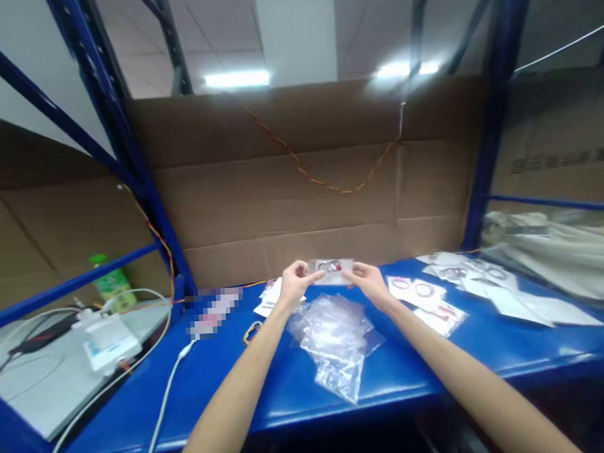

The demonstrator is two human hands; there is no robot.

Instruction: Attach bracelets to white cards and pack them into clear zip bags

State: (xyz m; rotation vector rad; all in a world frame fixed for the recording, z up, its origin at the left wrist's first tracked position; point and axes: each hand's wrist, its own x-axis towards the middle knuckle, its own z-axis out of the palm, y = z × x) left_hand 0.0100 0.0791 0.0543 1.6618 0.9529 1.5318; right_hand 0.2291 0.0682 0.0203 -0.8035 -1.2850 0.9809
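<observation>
The person holds a small white card (330,273) up in front, stretched between both hands, above the blue desk (413,372). The left hand (295,284) pinches its left end between thumb and fingers; the right hand (368,281) closes on the right end the same way. Between the two sets of fingers, a dark ring-like item with a red part shows on the card; whether a clear sleeve covers it is too small to tell.

Nearer the person than the fingers, a loose pile of clear plastic bags (336,332) lies on the desk. To the right of the right fingers are carded rings (419,293), with more white cards (528,303) farther out. Just left of the left fingers sit other white cards (271,296), and nearer the person, a small coil of cord (251,333).

The step in hand appears to be two-handed handling of this one card. The next move seems to call for a light, even pinch at both ends, keeping the card flat and its ring unbent.
</observation>
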